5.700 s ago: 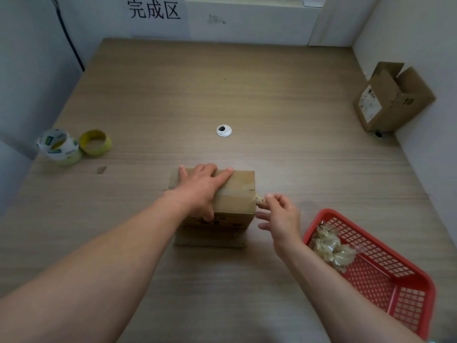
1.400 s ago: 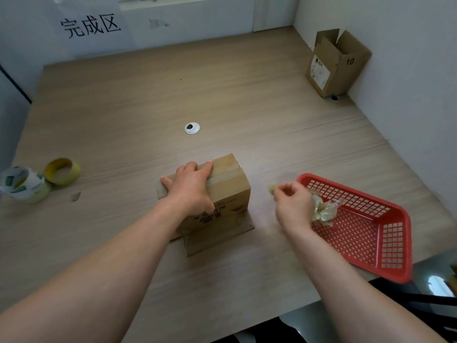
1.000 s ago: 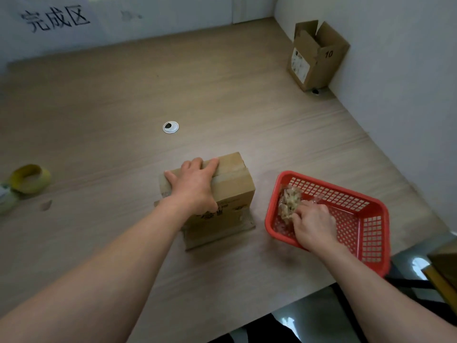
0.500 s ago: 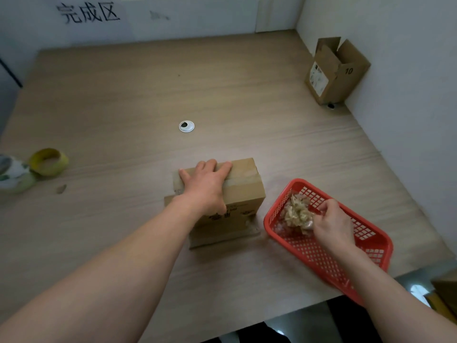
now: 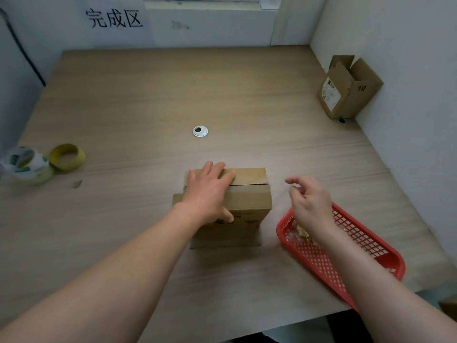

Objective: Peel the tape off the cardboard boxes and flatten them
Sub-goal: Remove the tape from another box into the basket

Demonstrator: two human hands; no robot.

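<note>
**Cardboard box held down, right hand loose above the basket**

Brown and shut, the small cardboard box (image 5: 247,198) stands in the middle of the wooden table (image 5: 148,100), towards its near edge, on a flat piece of cardboard (image 5: 223,241) that juts out on its near side. The seam between its top flaps shows as a dark line. The left hand (image 5: 210,191) lies flat over the left part of the lid, fingers straight and reaching to the far edge, thumb down on the near face.

The right hand (image 5: 309,201) hangs in the air just right of the box, apart from it, fingers loosely bent and holding nothing. It is over the far left end of the red basket (image 5: 346,258), where a wad of crumpled tape (image 5: 300,230) lies.

In the far right corner a second cardboard box (image 5: 346,95), marked 10, stands against the wall with its flaps open. At the left edge are a yellow tape roll (image 5: 66,157) and a wrapped roll (image 5: 24,164), touching.
</note>
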